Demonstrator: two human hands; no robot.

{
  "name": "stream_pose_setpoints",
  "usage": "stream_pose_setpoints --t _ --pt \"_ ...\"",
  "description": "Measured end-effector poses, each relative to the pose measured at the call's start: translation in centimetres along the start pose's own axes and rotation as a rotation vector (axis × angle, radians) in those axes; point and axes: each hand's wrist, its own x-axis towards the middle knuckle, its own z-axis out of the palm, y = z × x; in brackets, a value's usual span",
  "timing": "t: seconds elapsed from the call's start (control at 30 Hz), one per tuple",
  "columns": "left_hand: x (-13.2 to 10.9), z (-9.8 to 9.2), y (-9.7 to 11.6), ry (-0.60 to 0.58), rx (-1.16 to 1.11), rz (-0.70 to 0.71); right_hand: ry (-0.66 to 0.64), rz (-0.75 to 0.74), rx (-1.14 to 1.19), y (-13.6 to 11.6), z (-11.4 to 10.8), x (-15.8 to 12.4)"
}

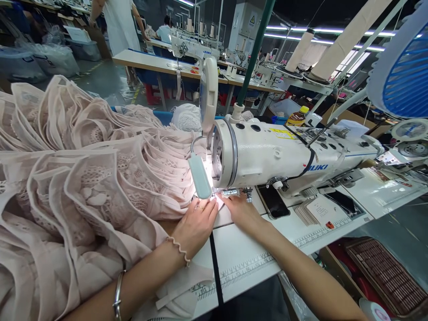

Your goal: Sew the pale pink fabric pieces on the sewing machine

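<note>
left hand [197, 223] and right hand [242, 211] press flat, fingers open, on fabric [133, 178] at the machine [267, 154] foot; seam-feeding, it seems; needs even guiding.

White sewing table [247, 254] w/ printed ruler: machine [267, 156], pink lace pile [83, 187], phone [273, 201], card stack [309, 213].

Both hands are lying flat on the surface [247, 258] under the lamp [199, 175]: the left hand [196, 223] is pressing pink fabric [100, 187], the right hand [241, 210] is resting just beside it at the sewing machine's [277, 156] needle. A phone [273, 201] is lying nearby.
</note>
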Motion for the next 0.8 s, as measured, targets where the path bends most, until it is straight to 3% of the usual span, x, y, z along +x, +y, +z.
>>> stream_pose_setpoints --t 0.2,0.4,0.53,0.8 --pt "0.1 -0.4 -3.3 0.006 -0.111 0.001 0.089 -0.047 0.119 0.5 0.9 -0.7" --pt "0.2 -0.5 -3.1 0.079 -0.143 0.011 0.161 -0.152 0.138 1.1 1.3 -1.3" --pt "0.2 -0.2 -2.6 -0.006 -0.232 -0.006 0.199 -0.102 0.142 0.9 1.3 -1.4" --pt "0.7 -0.7 -3.2 -0.171 -0.54 -0.293 0.28 -0.016 0.234 0.8 1.3 -1.4"
